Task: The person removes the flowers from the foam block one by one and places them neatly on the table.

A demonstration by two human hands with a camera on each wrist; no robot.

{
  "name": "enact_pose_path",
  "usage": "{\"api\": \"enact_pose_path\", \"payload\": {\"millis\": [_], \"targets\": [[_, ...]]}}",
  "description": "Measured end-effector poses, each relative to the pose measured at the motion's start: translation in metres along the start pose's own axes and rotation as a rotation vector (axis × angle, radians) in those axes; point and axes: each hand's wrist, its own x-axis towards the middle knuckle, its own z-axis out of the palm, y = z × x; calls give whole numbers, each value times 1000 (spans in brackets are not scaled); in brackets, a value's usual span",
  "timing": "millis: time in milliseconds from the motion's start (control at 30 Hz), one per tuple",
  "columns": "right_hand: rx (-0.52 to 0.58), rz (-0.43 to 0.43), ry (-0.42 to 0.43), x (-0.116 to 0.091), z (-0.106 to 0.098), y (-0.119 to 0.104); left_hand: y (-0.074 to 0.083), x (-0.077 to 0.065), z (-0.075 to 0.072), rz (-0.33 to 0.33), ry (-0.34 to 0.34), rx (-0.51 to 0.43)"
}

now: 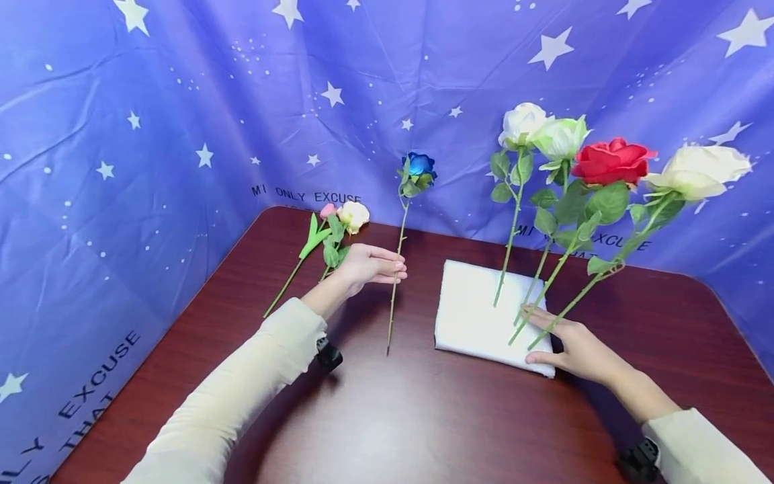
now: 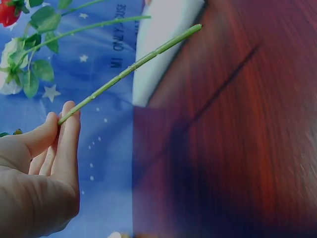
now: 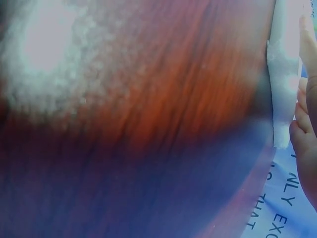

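Note:
My left hand (image 1: 370, 267) pinches the thin green stem of a blue rose (image 1: 418, 167) between thumb and fingertips. The rose stands nearly upright, bloom on top; in the left wrist view its bare stem (image 2: 130, 70) slants out from the fingers over the tabletop. My right hand (image 1: 583, 349) rests on the right end of a white foam block (image 1: 462, 306), fingers stretched out and thumb by the near corner. Stuck upright or leaning in that block are a white rose (image 1: 525, 124), a greenish-white one (image 1: 562, 139), a red rose (image 1: 613, 163) and a cream rose (image 1: 698, 173).
A pink tulip (image 1: 311, 240) and a cream rose (image 1: 353, 216) lie at the back left of the dark wooden table (image 1: 387, 417), partly behind my left hand. A blue star-patterned cloth (image 1: 199, 87) hangs around the table's back and left side.

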Motion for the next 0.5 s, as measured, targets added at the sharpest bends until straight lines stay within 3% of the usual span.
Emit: {"api": "enact_pose_path", "payload": {"millis": [267,500], "targets": [[-12,-2,-3,-3,-5,2,-4,-6,-24,-31,14,110],[-9,1,-10,-10,-6,4,-12,-10,-38,-95,14,147]]}}
